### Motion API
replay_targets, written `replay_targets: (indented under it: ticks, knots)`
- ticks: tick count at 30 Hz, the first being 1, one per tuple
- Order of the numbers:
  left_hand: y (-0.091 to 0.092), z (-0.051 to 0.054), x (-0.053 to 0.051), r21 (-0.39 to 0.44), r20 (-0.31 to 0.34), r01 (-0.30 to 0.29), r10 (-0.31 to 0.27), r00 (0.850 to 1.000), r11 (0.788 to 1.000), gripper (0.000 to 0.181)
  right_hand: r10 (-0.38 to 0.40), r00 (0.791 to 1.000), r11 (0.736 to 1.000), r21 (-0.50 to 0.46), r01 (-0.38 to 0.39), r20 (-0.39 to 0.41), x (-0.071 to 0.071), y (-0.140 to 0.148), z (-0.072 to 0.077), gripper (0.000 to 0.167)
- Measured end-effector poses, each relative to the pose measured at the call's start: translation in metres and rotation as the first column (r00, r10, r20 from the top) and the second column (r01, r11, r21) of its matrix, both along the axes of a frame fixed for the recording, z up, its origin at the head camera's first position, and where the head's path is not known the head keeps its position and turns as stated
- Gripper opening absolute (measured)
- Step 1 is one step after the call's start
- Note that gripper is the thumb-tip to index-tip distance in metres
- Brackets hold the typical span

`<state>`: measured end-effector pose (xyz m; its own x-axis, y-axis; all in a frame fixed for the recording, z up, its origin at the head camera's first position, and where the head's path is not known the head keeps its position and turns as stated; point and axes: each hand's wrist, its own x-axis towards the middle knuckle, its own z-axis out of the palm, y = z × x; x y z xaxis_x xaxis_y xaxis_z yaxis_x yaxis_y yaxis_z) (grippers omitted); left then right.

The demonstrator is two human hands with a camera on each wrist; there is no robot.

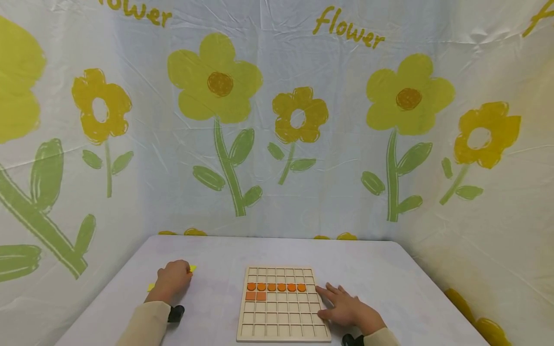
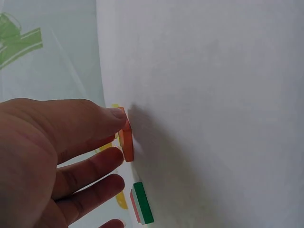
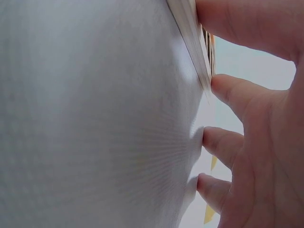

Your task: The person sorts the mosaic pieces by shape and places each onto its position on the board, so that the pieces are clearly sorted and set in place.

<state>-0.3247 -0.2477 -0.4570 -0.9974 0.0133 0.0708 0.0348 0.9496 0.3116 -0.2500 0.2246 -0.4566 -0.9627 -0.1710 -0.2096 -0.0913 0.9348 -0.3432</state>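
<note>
A wooden grid board (image 1: 283, 331) lies on the table. One of its rows holds several orange round pieces (image 1: 282, 287), and two orange square pieces (image 1: 261, 296) sit in the row below, at the left. Left of the board, my left hand (image 1: 175, 280) is low over the table. Between its thumb and a mostly hidden forefinger it pinches a flat orange piece (image 2: 127, 141), seen nearly edge-on. A green piece (image 2: 144, 203) stands beyond the other fingers. My right hand (image 1: 344, 306) has its fingers spread, thumb and forefinger touching the board's right edge (image 3: 192, 42).
Yellow pieces (image 1: 150, 287) show on the table beside the left hand, partly hidden by it. The white table (image 1: 359, 264) has a rounded far edge. Behind it and at both sides hangs a flower-printed cloth (image 1: 281, 206).
</note>
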Motion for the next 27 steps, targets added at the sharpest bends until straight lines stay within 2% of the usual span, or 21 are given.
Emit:
replay_targets:
  ticks: [6, 14, 19, 27]
  knots:
    - [-0.0044, -0.0038, -0.0022, 0.014, -0.022, 0.0, 0.001, 1.0, 1.0, 0.012, -0.007, 1.0, 1.0, 0.003, 0.007, 0.007, -0.0014, -0.0001, -0.0006, 0.072]
    - [-0.0044, -0.0013, -0.004, 0.025, 0.028, -0.03, 0.029, 0.999, 0.999, 0.018, -0.02, 1.0, 1.0, 0.006, 0.02, 0.011, -0.003, -0.0016, -0.0037, 0.072]
    - [-0.0033, 0.0023, -0.0036, 0.045, 0.055, -0.03, 0.027, 0.998, 0.999, 0.022, -0.018, 1.0, 1.0, 0.006, 0.018, 0.009, -0.0023, -0.0013, -0.0037, 0.072]
    - [-0.0033, 0.0007, -0.0039, 0.032, 0.041, -0.01, 0.008, 0.999, 0.999, 0.019, -0.002, 1.0, 1.0, 0.002, 0.002, 0.012, -0.0033, 0.0013, -0.0028, 0.072]
